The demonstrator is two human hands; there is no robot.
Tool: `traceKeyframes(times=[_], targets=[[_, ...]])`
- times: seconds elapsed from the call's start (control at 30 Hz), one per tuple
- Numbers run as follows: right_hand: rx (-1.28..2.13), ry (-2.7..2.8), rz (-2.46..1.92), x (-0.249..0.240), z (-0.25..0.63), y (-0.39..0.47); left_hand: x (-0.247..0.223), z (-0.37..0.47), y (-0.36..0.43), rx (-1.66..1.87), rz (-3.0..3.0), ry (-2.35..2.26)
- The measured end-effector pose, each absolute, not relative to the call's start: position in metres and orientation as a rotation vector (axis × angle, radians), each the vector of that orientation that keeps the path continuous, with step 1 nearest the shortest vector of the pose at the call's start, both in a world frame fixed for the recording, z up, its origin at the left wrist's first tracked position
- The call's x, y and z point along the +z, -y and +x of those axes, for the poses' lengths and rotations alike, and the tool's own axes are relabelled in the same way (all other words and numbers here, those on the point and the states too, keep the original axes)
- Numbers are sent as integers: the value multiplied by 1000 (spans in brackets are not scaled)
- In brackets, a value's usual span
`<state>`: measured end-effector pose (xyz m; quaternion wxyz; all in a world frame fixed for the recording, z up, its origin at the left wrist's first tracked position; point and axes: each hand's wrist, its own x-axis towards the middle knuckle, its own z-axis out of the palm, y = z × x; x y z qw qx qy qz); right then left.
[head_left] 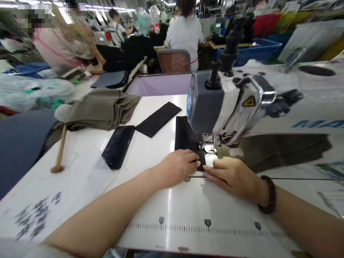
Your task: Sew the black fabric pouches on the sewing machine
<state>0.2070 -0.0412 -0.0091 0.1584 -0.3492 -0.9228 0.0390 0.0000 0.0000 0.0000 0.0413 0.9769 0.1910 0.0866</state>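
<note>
A folded black fabric piece lies on the white table of a sewing machine, its right edge beside the presser foot. My left hand rests over its near end, fingers closed together and pressing it down. On the near right corner, my right hand touches the cloth with its fingertips; the other fingers are curled in. Whether the fingers pinch an edge is partly hidden. An olive fabric strip trails under the machine arm, to the right of the presser foot.
Left of my hands lie a flat black fabric piece, a dark phone-like block and an olive fabric stack. A wooden-handled tool lies farther left. A printed ruler crosses the front edge. A seated person is ahead.
</note>
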Motion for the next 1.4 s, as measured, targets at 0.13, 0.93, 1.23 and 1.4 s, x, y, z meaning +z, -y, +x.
traceKeyframes(times=[0.13, 0.93, 1.23, 1.4], targets=[[153, 2636, -1047, -9, 209, 39, 2, 1, -3, 249, 2978, -632], [123, 2512, -1383, -14, 198, 33, -5, 9, -23, 362, 2922, -867], [102, 2506, -1372, -13, 198, 34, -9, 10, -26, 387, 2963, -890], [151, 2511, -1404, -13, 198, 33, -7, 11, -25, 325, 2983, -951]])
